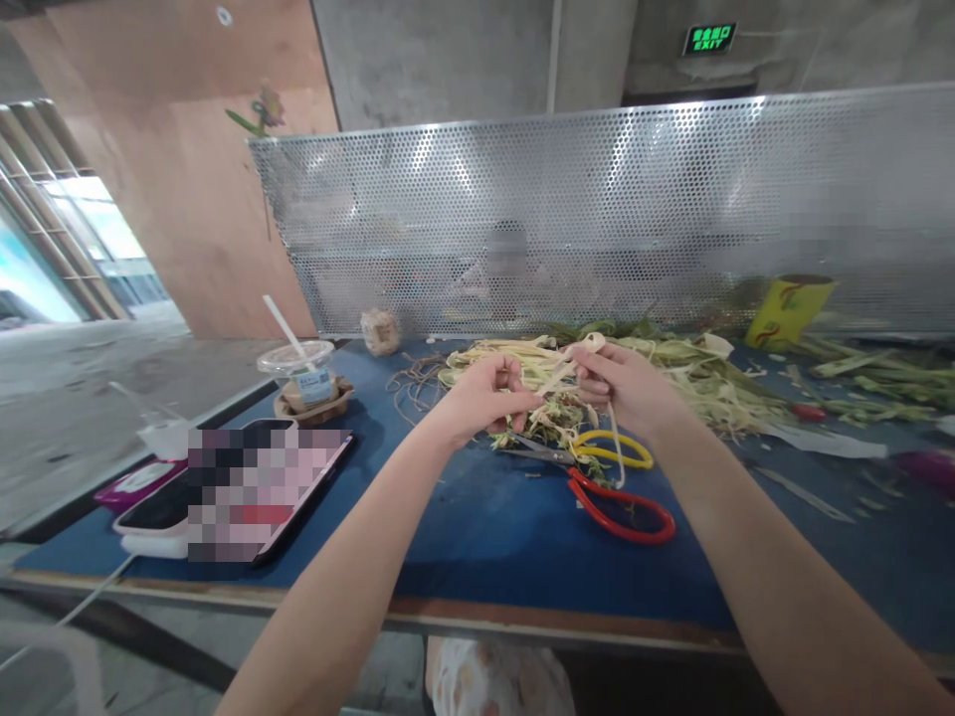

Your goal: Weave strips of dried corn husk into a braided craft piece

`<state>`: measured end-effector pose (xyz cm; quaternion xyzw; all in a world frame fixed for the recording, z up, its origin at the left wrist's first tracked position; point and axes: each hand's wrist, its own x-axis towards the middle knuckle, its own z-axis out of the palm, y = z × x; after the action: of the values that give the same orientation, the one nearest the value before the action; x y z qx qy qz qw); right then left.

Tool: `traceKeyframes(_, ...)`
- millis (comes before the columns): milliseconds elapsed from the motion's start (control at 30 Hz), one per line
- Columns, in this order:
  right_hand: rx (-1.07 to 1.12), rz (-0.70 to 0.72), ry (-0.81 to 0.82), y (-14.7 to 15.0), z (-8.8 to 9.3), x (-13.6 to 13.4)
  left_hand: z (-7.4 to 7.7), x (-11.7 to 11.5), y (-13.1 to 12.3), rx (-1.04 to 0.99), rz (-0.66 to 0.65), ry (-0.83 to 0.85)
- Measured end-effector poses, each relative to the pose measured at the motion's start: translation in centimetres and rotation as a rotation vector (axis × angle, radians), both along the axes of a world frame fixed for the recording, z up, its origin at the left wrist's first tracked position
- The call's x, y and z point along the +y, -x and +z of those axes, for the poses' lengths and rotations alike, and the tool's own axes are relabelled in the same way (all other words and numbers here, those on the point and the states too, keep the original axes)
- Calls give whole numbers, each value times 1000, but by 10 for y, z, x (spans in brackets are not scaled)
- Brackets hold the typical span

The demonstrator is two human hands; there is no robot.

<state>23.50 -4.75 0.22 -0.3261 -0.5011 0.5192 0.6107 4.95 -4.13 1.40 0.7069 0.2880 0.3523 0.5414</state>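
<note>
A thin pale strip, like corn husk (558, 376), is stretched between my two hands above the table. My left hand (488, 400) pinches its lower left end between thumb and fingers. My right hand (616, 383) holds the other end, where the strip curls in a small loop; a narrow tail hangs below it. Beneath the hands lies a heap of cut green and pale plant scraps (552, 423). Scissors (623, 519) with a red and a yellow handle loop rest just in front of the scraps, blades towards the left, touched by neither hand.
Pale husks (693, 383) spread behind and right, near a yellow container (791, 310). At left are a phone (298, 497) with a blurred screen, a white-cased device (160, 512) and a lidded cup (302, 373) with a straw. A perforated metal screen (567, 219) borders the table's back.
</note>
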Motion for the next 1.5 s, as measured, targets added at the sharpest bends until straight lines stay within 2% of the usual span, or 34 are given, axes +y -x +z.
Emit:
traceKeyframes(133,3,16,-16,-9,2,2,5,-3,3,57,-128,30)
traceKeyframes(300,4,-32,-49,-13,3,3,10,-7,9,152,-288,75)
traceKeyframes(533,-95,-55,-67,-5,4,-2,16,-9,17,293,-550,18)
traceKeyframes(600,-175,-75,-99,1,6,-7,16,-8,17,310,-467,-40)
traceKeyframes(667,-271,-63,-143,8,8,-14,14,-5,16,273,-226,-173)
traceKeyframes(733,-369,-33,-175,15,10,-20,12,-2,14,180,80,-371)
traceKeyframes(767,-411,-28,-188,17,12,-23,10,-1,13,141,168,-461)
traceKeyframes(800,-444,-23,-205,19,12,-26,10,-1,11,112,201,-534)
traceKeyframes(933,-483,-9,-257,19,12,-29,11,-7,7,95,189,-694)
traceKeyframes(1133,-532,-80,-270,17,10,-26,9,-6,4,153,319,-769)
traceKeyframes(1300,-584,-108,-236,15,12,-27,9,1,8,219,323,-857)
traceKeyframes(1500,-567,-69,-238,11,13,-26,11,2,11,312,330,-1069)
